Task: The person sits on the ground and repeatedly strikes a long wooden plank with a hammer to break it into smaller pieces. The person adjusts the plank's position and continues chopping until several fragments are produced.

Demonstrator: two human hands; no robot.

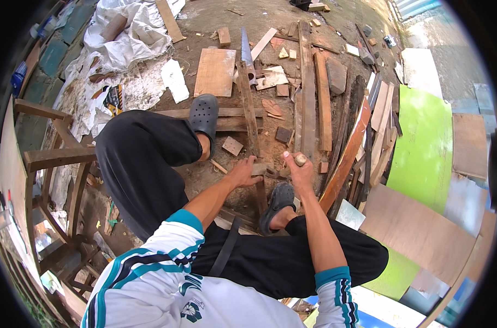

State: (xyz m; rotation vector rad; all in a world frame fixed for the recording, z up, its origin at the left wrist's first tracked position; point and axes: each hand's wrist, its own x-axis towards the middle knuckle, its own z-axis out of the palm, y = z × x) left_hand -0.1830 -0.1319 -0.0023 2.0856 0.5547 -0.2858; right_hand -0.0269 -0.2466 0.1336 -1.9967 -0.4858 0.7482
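Observation:
My left hand (243, 173) pinches a small wooden block (259, 169) between thumb and fingers. The block sits against a long narrow wooden strip (248, 109), which runs away from me between my feet. My right hand (301, 176) is wrapped round a tool with a pale, round wooden handle (300, 159), its end pointing up. The tool's working end is too hidden to name. Just beyond my hands, a dark square block (283, 135) and a reddish block with small holes (232, 145) lie on the dirt.
A handsaw (246, 52) lies ahead beside a flat wooden board (215, 72). Long planks (307, 87) and scraps spread to the right, past which is a green sheet (423, 142). A wooden frame (57, 158) stands at left, near white sacking (134, 38). My clog-covered foot (203, 117) rests near crosswise timbers.

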